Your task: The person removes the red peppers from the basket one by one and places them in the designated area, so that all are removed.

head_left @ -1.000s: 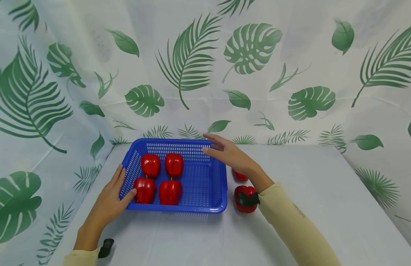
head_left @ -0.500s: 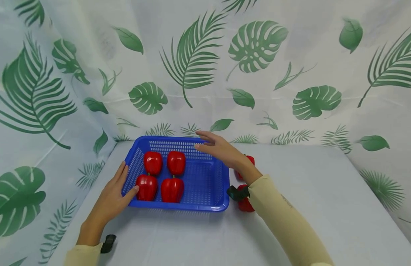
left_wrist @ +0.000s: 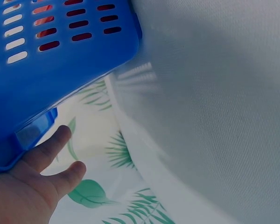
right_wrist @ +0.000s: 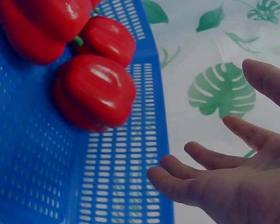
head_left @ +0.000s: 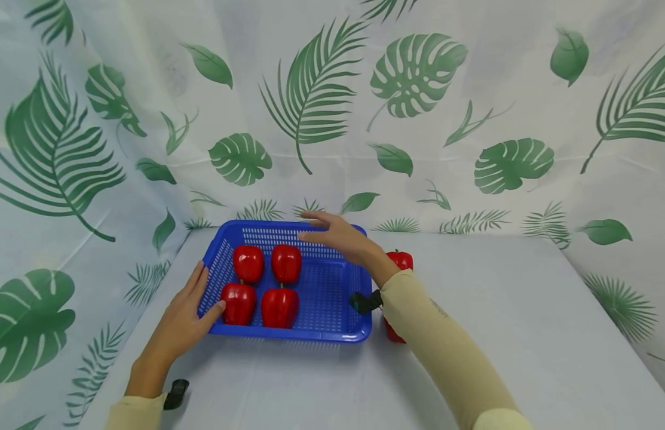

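Several red bell peppers (head_left: 248, 264) lie in the left half of a blue plastic basket (head_left: 289, 335) in the head view. My left hand (head_left: 180, 319) rests at the basket's left side, fingers straight along the outer wall and thumb over the front left rim. The left wrist view shows two outstretched fingers (left_wrist: 71, 177) beside the perforated wall. Over the basket's back right part hovers my right hand (head_left: 343, 239), fingers extended and holding nothing. In the right wrist view, its spread fingers (right_wrist: 214, 158) appear beside the rim, near a bell pepper (right_wrist: 97, 91).
Right of the basket, a red bell pepper (head_left: 401, 259) stands on the white table (head_left: 504, 310). Another bell pepper (head_left: 394, 333) is mostly hidden by the right sleeve. A leaf-patterned curtain (head_left: 321, 179) encloses the table at the back and sides.
My right hand has moved left over the basket's back rim, uncovering more of the far loose bell pepper while its sleeve covers the nearer one. The left hand stays at the basket's side.
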The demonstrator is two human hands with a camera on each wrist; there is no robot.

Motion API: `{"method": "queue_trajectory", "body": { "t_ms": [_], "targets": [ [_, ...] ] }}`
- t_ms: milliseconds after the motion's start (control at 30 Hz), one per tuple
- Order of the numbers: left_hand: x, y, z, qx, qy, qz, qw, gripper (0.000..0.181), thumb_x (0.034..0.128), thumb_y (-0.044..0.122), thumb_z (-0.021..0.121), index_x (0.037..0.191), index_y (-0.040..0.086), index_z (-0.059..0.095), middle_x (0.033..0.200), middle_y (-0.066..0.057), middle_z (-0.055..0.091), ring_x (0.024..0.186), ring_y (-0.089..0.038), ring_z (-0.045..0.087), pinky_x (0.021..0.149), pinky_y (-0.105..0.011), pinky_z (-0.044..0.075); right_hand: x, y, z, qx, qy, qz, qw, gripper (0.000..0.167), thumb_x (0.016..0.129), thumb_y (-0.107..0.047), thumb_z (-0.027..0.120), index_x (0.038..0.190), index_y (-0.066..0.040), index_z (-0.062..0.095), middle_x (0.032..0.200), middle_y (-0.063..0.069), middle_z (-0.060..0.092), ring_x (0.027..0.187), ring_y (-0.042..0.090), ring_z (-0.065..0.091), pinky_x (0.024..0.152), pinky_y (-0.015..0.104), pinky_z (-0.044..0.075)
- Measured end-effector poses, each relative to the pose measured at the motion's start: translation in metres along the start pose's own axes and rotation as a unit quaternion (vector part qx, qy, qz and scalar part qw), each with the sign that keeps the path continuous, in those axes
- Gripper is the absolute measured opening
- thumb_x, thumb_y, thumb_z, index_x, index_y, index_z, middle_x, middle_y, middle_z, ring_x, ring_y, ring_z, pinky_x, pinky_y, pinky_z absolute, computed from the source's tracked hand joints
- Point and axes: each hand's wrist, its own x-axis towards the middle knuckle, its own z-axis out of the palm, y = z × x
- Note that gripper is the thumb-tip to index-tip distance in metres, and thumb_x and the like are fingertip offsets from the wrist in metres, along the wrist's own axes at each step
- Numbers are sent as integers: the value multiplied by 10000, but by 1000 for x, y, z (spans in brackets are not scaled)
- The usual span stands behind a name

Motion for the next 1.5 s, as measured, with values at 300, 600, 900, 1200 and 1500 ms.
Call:
{"method": "queue_trajectory", "body": {
  "t_ms": [300, 600, 900, 1200, 1500],
  "targets": [
    [1, -3, 5, 16, 38, 16, 10000, 900, 1045, 404, 624, 1676, -58, 178, 1772, -229, 96, 1531, -600, 231, 1124, -794, 299, 21, 12, 16, 185, -174, 215, 9994, 707, 985, -273, 744, 1627, -137, 480, 1648, 204, 427, 1518, 387, 397, 1201, 625, 373],
    [0, -2, 6, 13, 114, 2, 9999, 904, 1036, 399, 641, 1677, -53, 190, 1771, -225, 110, 1527, -598, 244, 1111, -794, 317, 35, 22, 29, 322, -229, 587, 9975, 716, 955, -233, 766, 1613, -132, 500, 1612, 233, 451, 1502, 416, 403, 1212, 659, 330],
    [1, -1, 5, 17, 87, -40, 10000, 912, 1036, 407, 644, 1681, -45, 184, 1772, -224, 105, 1536, -586, 235, 1112, -783, 328, 44, 34, 36, 288, -329, 842, 9955, 736, 954, -234, 778, 1626, -156, 489, 1603, 164, 488, 1485, 397, 431, 1193, 685, 342],
    [2, -1, 1, 85, 114, -15, 9999, 926, 1025, 416, 653, 1680, -46, 188, 1770, -228, 112, 1542, -578, 233, 1101, -777, 347, 48, 37, 40, 108, -465, 753, 9960, 758, 951, -227, 789, 1638, -172, 472, 1619, 164, 467, 1498, 406, 418, 1179, 667, 379],
    [1, -2, 1, 34, 101, -49, 9999, 907, 1035, 409, 645, 1680, -42, 196, 1775, -213, 111, 1543, -574, 237, 1114, -772, 338, 50, 46, 47, -673, -499, 432, 9955, 720, 958, -197, 785, 1617, -169, 496, 1548, 202, 511, 1419, 398, 491, 1160, 581, 446]
  ]
}}
